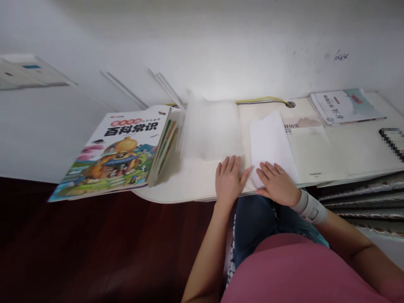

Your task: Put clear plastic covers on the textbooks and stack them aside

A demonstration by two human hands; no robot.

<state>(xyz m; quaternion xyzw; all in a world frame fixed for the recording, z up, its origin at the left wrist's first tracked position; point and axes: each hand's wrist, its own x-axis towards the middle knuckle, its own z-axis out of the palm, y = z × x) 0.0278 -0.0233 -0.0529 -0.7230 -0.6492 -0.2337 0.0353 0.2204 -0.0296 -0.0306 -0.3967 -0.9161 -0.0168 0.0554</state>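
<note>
right grip (279,185) lies palm down over the near end of the white paper (272,141), with fingers almost straight; it is released, not clenched, and it only rests on the surface. left grip (229,181) is also released, flat on the tabletop (176,185), with its fingers a little spread and its thumb pointing to the paper.

the most important relation, in my judgement, is this: the paper stretches away from the right fingertips toward the wall (252,50), its long axis running almost straight forward and leaning slightly to the left. the right hand is therefore the nearer one, because it already touches; the left thumb ends just beside the left edge, and i cannot tell if it makes contact.

on the other side, the right edge of the paper covers part of a pale book (311,153), so paper and book overlap there. beyond the left fingertips there is a whitish see-through sheet (211,130), too blurred to say if they touch it. farther left, well apart from both hands, stands a pile of books (126,151).
</note>
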